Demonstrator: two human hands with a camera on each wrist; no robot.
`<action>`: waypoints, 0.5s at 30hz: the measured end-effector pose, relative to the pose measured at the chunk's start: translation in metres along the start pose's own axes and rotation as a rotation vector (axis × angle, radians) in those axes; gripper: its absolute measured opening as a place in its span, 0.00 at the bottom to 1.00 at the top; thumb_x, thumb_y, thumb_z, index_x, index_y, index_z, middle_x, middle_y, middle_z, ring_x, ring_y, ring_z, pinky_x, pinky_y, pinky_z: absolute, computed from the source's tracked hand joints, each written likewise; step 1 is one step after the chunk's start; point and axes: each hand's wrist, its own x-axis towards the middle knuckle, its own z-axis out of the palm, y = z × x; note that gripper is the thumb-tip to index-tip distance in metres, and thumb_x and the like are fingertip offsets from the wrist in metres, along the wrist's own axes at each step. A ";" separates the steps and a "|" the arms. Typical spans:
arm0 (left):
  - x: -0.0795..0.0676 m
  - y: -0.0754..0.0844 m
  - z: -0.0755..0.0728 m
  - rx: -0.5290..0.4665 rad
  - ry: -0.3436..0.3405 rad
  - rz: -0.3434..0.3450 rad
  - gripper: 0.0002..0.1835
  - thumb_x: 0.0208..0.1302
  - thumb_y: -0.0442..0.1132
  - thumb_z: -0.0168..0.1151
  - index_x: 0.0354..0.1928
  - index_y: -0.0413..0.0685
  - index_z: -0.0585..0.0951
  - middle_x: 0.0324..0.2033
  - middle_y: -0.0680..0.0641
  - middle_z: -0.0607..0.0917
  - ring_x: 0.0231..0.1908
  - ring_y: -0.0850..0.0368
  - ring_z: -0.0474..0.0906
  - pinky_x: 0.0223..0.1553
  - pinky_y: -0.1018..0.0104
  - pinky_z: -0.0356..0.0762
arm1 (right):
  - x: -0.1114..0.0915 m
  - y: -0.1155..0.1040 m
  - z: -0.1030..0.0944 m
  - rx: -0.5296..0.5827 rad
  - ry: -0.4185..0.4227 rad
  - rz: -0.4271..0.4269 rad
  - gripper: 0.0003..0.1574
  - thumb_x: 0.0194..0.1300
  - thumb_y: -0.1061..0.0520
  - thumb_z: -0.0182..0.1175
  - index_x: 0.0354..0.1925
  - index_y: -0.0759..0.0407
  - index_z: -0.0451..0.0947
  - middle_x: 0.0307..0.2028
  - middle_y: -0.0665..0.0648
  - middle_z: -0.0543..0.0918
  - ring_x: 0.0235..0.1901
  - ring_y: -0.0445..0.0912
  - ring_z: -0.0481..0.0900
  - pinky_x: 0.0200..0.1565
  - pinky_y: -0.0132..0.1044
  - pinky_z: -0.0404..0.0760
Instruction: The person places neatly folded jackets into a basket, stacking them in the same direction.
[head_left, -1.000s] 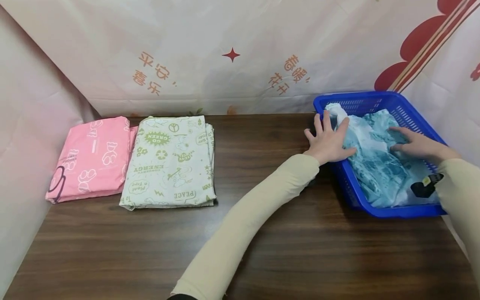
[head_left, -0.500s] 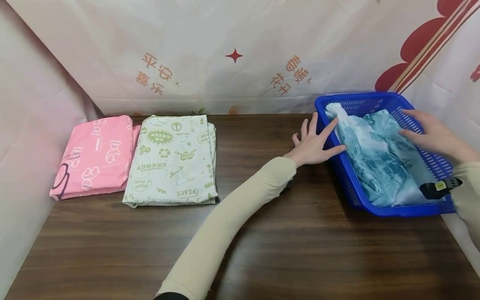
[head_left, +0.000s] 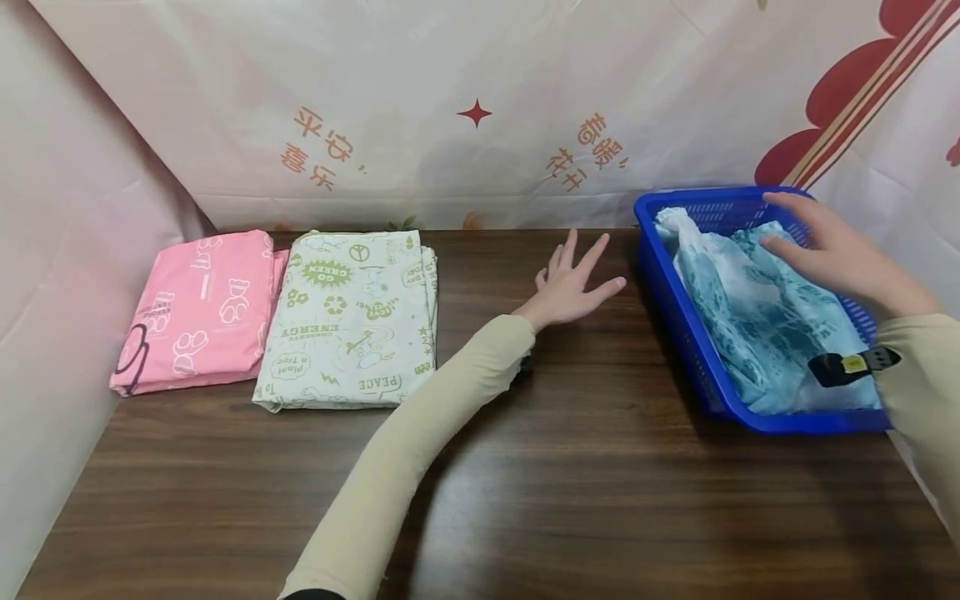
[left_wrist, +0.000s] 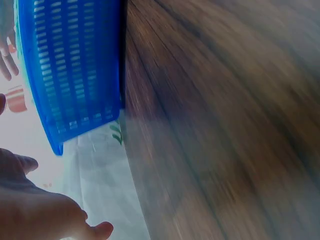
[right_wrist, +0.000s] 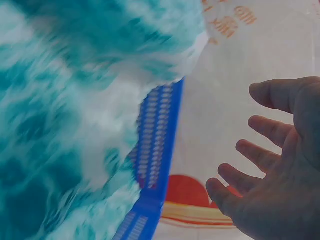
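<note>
A blue plastic basket (head_left: 693, 333) stands at the right of the table, holding a crumpled teal-and-white cloth (head_left: 757, 312). My right hand (head_left: 840, 250) hovers over the basket's right part, fingers extended and holding nothing. In the right wrist view that hand (right_wrist: 270, 170) shows spread fingers, apart from the cloth (right_wrist: 65, 120). Left of the basket, my left hand (head_left: 572, 287) is over the bare wood with its fingers spread. The left wrist view shows the hand (left_wrist: 40, 200) beside the basket's slotted side (left_wrist: 75, 65), gripping nothing.
A folded pink cloth (head_left: 202, 308) and a folded pale green printed cloth (head_left: 348, 325) lie side by side on the left of the wooden table (head_left: 570, 483). A printed white curtain (head_left: 465, 50) closes off the back and sides.
My left hand has left the basket's left rim and moved leftward over the table. The right hand has lifted off the cloth toward the basket's far right. The cloth stays in the basket.
</note>
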 end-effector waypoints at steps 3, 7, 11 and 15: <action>-0.003 -0.010 -0.008 -0.008 0.006 -0.001 0.41 0.69 0.65 0.45 0.76 0.73 0.38 0.74 0.50 0.26 0.72 0.46 0.27 0.66 0.39 0.39 | 0.006 -0.011 0.001 0.038 0.009 0.002 0.42 0.74 0.55 0.47 0.77 0.55 0.38 0.74 0.70 0.38 0.69 0.72 0.36 0.54 0.78 0.44; -0.008 -0.021 -0.021 -0.004 0.029 -0.001 0.42 0.69 0.65 0.46 0.76 0.72 0.37 0.74 0.49 0.27 0.72 0.44 0.28 0.66 0.38 0.39 | 0.013 -0.026 0.003 0.066 0.011 0.012 0.43 0.74 0.53 0.46 0.77 0.52 0.37 0.74 0.69 0.37 0.69 0.72 0.36 0.55 0.77 0.46; -0.013 -0.032 -0.035 0.004 0.062 -0.005 0.42 0.69 0.65 0.46 0.76 0.69 0.38 0.74 0.48 0.27 0.72 0.44 0.27 0.66 0.38 0.38 | 0.018 -0.040 0.008 0.060 -0.020 0.029 0.44 0.74 0.50 0.47 0.78 0.48 0.36 0.74 0.68 0.37 0.69 0.71 0.37 0.54 0.78 0.46; -0.019 -0.040 -0.048 0.012 0.092 -0.017 0.43 0.68 0.65 0.47 0.76 0.70 0.38 0.74 0.47 0.29 0.72 0.47 0.27 0.66 0.38 0.38 | 0.024 -0.052 0.017 0.057 -0.044 0.014 0.45 0.74 0.48 0.48 0.78 0.45 0.35 0.75 0.64 0.37 0.70 0.68 0.35 0.55 0.77 0.43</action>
